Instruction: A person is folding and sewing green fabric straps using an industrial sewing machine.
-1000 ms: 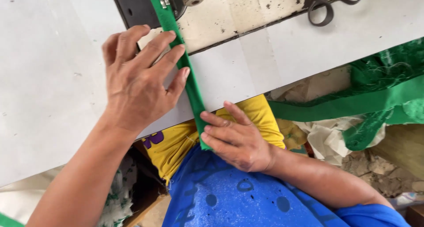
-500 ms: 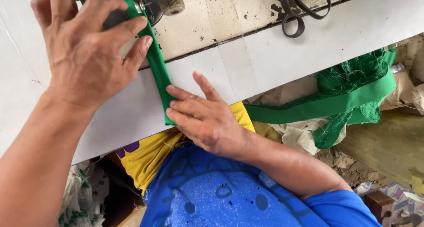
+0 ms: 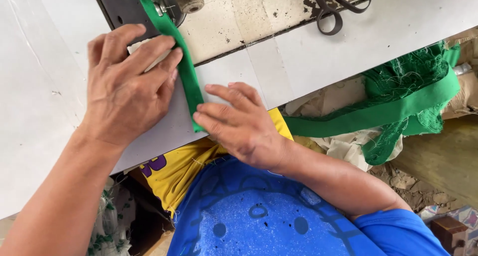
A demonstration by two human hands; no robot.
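Observation:
A narrow green fabric strip (image 3: 185, 71) runs from the sewing machine's presser area (image 3: 164, 7) down across the white table (image 3: 45, 86) to its near edge. My left hand (image 3: 127, 86) lies flat on the table, fingertips pressing the strip's left side. My right hand (image 3: 239, 121) rests with fingers spread, its fingertips on the strip's lower end near the table edge. Neither hand grips anything.
A worn grey machine bed (image 3: 249, 12) with a dark belt loop (image 3: 333, 12) sits at the top. A pile of green fabric and a long green band (image 3: 398, 106) lie to the right, below table level. Scraps litter the floor (image 3: 448, 161).
The view has shifted and my left hand has come down the strip, from up by the machine to flat beside it. My right hand stays at the strip's lower end.

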